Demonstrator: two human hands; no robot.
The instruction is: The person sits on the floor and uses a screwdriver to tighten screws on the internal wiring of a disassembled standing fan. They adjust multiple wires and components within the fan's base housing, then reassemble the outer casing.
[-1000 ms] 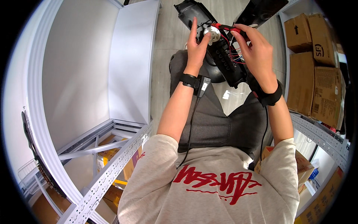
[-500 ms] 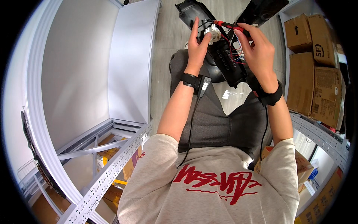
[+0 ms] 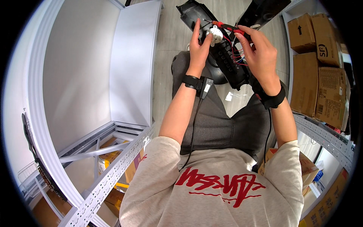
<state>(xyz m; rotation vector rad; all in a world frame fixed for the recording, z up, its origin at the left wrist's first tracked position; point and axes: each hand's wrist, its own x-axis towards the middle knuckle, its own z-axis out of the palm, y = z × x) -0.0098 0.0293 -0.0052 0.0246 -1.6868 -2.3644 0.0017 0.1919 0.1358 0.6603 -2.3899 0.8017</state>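
At the top of the view, my left hand (image 3: 199, 49) steadies a small round silver motor (image 3: 216, 34), its thumb against the near side and one finger pointing up along a black plastic housing (image 3: 192, 14). My right hand (image 3: 261, 51) pinches a screwdriver (image 3: 229, 27) with a red and black handle. The shaft points left over the motor, and its tip is close to the housing; whether it touches a screw is too small to tell. Thin red, blue and white wires (image 3: 239, 58) run beside a long black part with slots (image 3: 230, 66) just below the motor.
Another black casing (image 3: 264, 13) stands at the top right. Cardboard boxes (image 3: 302, 81) are stacked on a shelf to the right. A white shelf panel (image 3: 132, 64) and a perforated metal rail (image 3: 109, 170) flank my left side. Black cables hang from both wrist straps.
The screwdriver has shifted left, its tip now farther past the motor. The motor has turned slightly in my left hand. My right hand has moved a little left and down.
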